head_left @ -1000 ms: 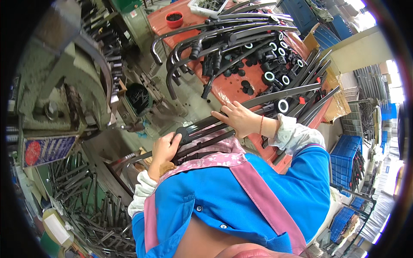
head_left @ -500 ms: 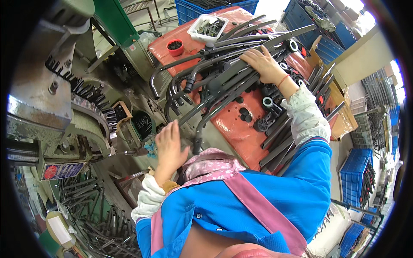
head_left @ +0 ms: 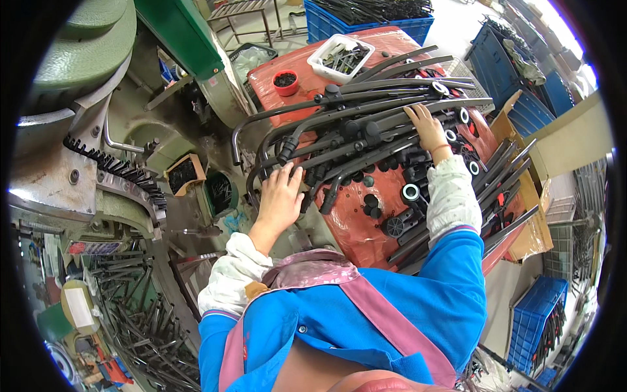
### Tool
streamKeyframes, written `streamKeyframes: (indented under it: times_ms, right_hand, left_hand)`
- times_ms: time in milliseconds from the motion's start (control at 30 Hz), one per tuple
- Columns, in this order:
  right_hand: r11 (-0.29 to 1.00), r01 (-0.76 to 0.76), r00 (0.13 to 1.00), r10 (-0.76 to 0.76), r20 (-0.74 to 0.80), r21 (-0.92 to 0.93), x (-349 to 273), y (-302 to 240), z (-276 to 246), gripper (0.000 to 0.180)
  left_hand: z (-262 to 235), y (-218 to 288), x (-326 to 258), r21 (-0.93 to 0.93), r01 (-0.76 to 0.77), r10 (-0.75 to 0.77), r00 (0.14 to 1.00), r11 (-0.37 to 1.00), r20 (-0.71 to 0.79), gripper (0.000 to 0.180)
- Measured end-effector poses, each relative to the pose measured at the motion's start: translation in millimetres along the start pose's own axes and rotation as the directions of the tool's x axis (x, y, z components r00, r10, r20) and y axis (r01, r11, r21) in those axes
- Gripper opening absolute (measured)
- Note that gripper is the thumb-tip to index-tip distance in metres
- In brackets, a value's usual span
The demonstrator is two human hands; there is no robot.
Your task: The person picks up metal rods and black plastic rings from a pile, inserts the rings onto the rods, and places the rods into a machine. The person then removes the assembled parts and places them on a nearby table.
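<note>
A pile of dark bent metal tubes with black plastic joints (head_left: 369, 134) lies across a red-covered table (head_left: 339, 225). My left hand (head_left: 279, 202) is at the near left end of the pile, beside the curved tube ends. Its fingers are stretched out and its thumb stands apart; whether the fingertips touch a tube I cannot tell. Over the right part of the pile, my right hand (head_left: 429, 134) rests on the tubes with its fingers spread, its thumb hidden. White rings (head_left: 411, 192) and black round caps (head_left: 371, 206) lie around the tubes.
A white bin of small parts (head_left: 341, 57) and a red bowl of black pieces (head_left: 285, 82) stand at the table's far side. A large green machine (head_left: 78, 150) stands on the left. Blue crates (head_left: 539, 320) and an open cardboard box (head_left: 532, 222) are on the right.
The tubes between my hands have come down flatter onto the pile. My right hand has moved down and slightly right, my left hand up and right. The view has shifted.
</note>
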State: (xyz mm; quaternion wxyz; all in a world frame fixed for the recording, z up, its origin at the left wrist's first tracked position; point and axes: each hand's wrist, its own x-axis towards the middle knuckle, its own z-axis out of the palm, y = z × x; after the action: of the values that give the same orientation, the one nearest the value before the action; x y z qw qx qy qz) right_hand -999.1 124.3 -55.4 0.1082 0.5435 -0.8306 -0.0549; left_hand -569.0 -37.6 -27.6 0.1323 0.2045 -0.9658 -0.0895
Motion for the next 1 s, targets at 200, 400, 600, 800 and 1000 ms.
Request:
streamKeyframes:
  times_ms: [200,400,600,800,1000]
  right_hand:
    - [0.999,0.011,0.997,-0.014,0.075,0.038,-12.1,7.8,10.2,0.103]
    - [0.993,0.040,0.995,-0.030,-0.090,0.107,12.7,-35.2,-29.3,0.046]
    - [0.697,0.402,0.911,-0.239,-0.336,0.594,47.7,-246.4,-133.7,0.018]
    - [0.571,0.611,0.790,-0.490,-0.369,0.549,107.3,-457.4,-127.8,0.019]
    - [0.693,0.604,0.796,-0.512,-0.321,0.393,195.4,-596.5,-44.1,0.024]
  left_hand:
    - [8.7,0.4,-7.0,-0.078,0.023,-0.023,1.000,0.997,0.009,0.067]
    - [-10.2,-8.6,-49.4,-0.154,-0.008,-0.018,0.986,0.988,-0.168,0.051]
    - [-10.4,-48.1,-166.6,-0.333,0.043,-0.090,0.988,0.942,-0.126,0.032]
    - [-31.6,-102.2,-303.3,-0.432,0.318,-0.301,0.947,0.844,0.109,0.031]
    - [-103.1,-136.7,-422.1,-0.395,0.493,-0.560,0.826,0.776,-0.068,0.024]
